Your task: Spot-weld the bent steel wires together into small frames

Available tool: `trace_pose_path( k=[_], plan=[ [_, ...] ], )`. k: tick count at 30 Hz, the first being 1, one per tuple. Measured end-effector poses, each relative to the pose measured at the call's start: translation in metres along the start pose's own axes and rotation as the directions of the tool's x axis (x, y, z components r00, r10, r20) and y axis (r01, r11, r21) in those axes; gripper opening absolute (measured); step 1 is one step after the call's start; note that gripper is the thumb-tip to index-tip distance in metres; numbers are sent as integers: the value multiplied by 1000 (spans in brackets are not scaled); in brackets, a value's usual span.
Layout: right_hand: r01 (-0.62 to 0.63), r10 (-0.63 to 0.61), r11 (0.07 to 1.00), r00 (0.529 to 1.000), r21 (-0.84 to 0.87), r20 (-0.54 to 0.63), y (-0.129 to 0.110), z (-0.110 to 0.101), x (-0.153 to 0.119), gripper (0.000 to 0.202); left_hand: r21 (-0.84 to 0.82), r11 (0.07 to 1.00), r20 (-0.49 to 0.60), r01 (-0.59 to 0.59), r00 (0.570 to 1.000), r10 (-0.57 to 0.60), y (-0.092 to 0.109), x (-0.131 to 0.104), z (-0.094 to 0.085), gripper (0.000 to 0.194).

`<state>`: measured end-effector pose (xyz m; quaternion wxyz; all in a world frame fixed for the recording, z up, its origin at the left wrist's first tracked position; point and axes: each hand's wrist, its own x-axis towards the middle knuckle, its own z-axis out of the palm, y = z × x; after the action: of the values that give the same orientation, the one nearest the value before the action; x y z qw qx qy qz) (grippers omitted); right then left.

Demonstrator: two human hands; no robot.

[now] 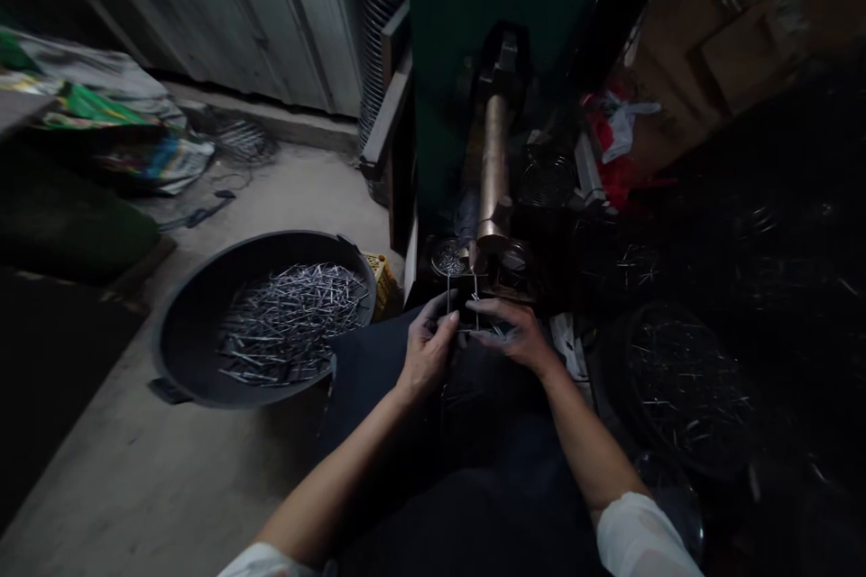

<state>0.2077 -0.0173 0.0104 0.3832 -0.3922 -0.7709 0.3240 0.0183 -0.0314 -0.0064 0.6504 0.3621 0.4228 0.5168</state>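
Close in front of my lap, my left hand pinches a thin bent metal wire piece shaped roughly like a U. Its two arms point away from me, towards the tip of a machine's brass-coloured electrode bar. Opposite, my right hand has its fingers closed on the other side of the wire piece, and some short metal rods stick out between its fingers. Just past the wire ends, a small round dish holds tiny metal bits. Whether the wire touches the machine I cannot tell.
At my left a large black tub holds many metal rods, beside a yellow crate. A dark basin with wire pieces stands at my right. The green machine body rises ahead; cardboard boxes are at the back right.
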Motion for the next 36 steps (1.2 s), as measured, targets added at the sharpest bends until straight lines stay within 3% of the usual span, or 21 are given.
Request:
trace_pose_path(
  k=[10, 13, 17, 23, 36],
  plan=[
    [-32, 32, 999, 999, 15, -20, -5, 2, 4, 37, 35, 998, 4, -46, 999, 46, -1, 6, -2, 52],
    [-106, 104, 994, 986, -7, -132, 3, 5, 6, 41, 62, 995, -1, -75, 997, 75, 3, 16, -1, 53],
    [-182, 179, 983, 941, 18, -288, 21, 5, 19, 26, 55, 994, 24, -100, 995, 98, 15, 42, 5, 56],
    [-255, 279, 960, 913, 120, -299, 28, 0, 37, 26, 24, 990, 23, -136, 990, 136, 21, 70, 11, 56],
    [-231, 290, 951, 897, 204, -335, 37, 3, 50, 22, 6, 992, -26, -130, 991, 130, 16, 87, 10, 53]
  ],
)
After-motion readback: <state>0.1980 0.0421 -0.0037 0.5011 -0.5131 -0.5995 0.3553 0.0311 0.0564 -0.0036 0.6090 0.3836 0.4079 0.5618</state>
